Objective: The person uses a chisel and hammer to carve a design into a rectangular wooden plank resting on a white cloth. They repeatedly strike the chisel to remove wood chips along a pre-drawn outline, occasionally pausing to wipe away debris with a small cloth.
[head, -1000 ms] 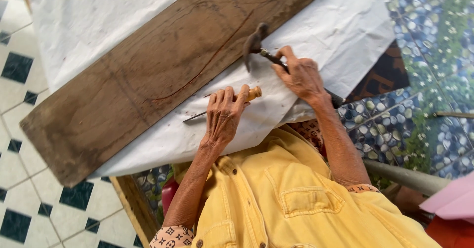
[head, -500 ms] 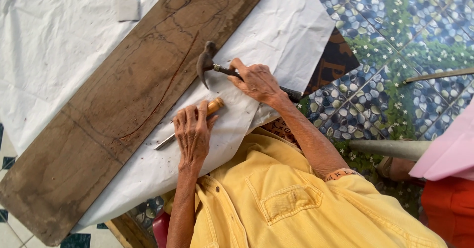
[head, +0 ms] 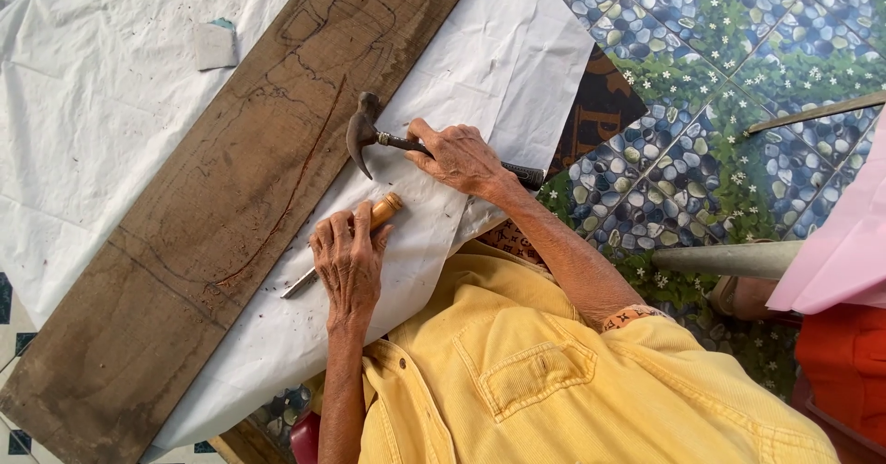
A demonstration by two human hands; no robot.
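- Left hand point(head: 349, 263) grips wooden-handled chisel point(head: 343, 245), blade on white sheet point(head: 111, 85) beside long plank point(head: 240, 196).
- Right hand point(head: 459, 157) holds claw hammer point(head: 369, 133) just above chisel handle.

- Right hand point(head: 460, 157) is knuckles up, its grip closed round a hammer point(head: 365, 132) handle, wrist bent a little.
- Right forearm runs bare from the wrist back to a short yellow sleeve, elbow bent.
- Left hand point(head: 349, 263) lies back up, fingers curled over a chisel point(head: 380, 211).
- Left forearm comes straight from the body, close beside the chest.
- The hands are near each other, not touching.
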